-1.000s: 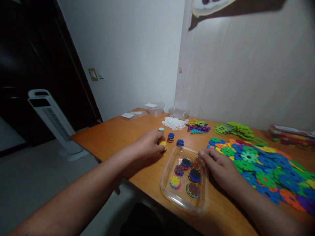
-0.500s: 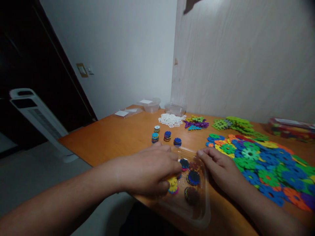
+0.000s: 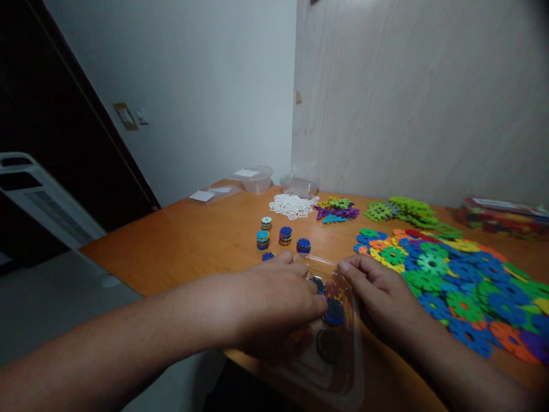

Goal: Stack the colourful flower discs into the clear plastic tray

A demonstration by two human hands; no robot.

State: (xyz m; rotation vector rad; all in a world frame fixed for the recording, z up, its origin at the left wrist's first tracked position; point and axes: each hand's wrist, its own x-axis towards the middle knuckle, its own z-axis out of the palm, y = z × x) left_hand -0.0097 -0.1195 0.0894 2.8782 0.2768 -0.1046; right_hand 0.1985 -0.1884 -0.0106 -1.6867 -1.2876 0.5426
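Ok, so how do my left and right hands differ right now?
The left hand is over the clear plastic container, while the right hand holds its far right corner. The left hand shows mostly its back; the right hand shows mostly its thumb side. Both are bare.

We see our bare left hand (image 3: 278, 306) and bare right hand (image 3: 381, 286), with rounded fingertips (image 3: 319, 303); the smooth left forearm (image 3: 141, 335) and right forearm (image 3: 454, 355) are uncovered too, tapering toward the wrists (image 3: 223, 306).
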